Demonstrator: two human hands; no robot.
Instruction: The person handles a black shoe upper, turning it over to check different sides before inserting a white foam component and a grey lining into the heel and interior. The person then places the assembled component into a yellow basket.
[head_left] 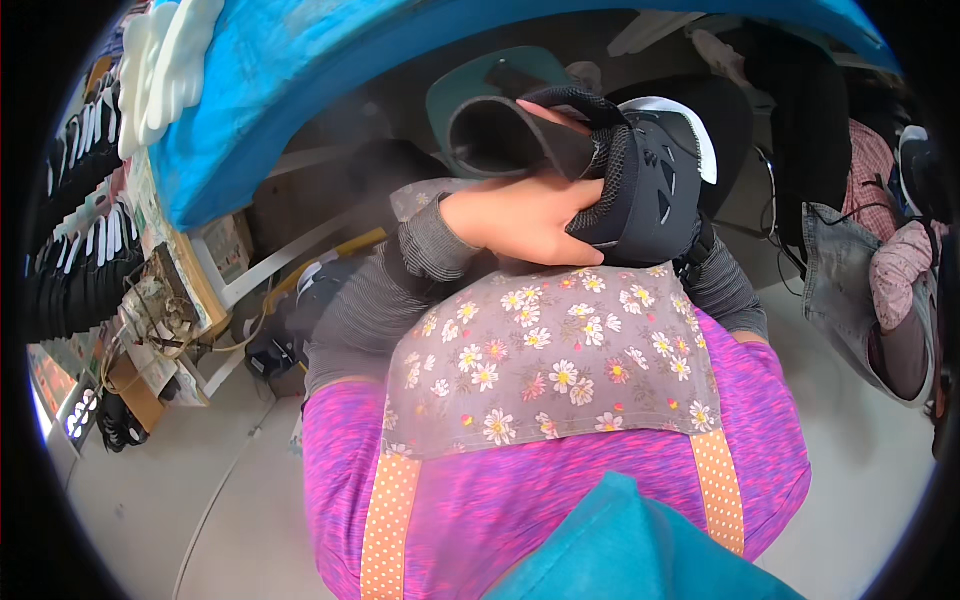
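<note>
Shoe: dark, nearly black, tilted, off the floor, gripped along its left edge by the left hand
Upper: smooth panels with small angular pale marks on the outward side
Mesh: textured, dark, along the edge nearest the fingers
White rim: curved, at the far right end
Curled piece: dark grey, bent into an open tube, mouth leftward, right end against the shoe; separate or attached, unclear

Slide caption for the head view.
Left hand holding a black mesh shoe upper in front of a grey daisy-print fabric apron.
</note>
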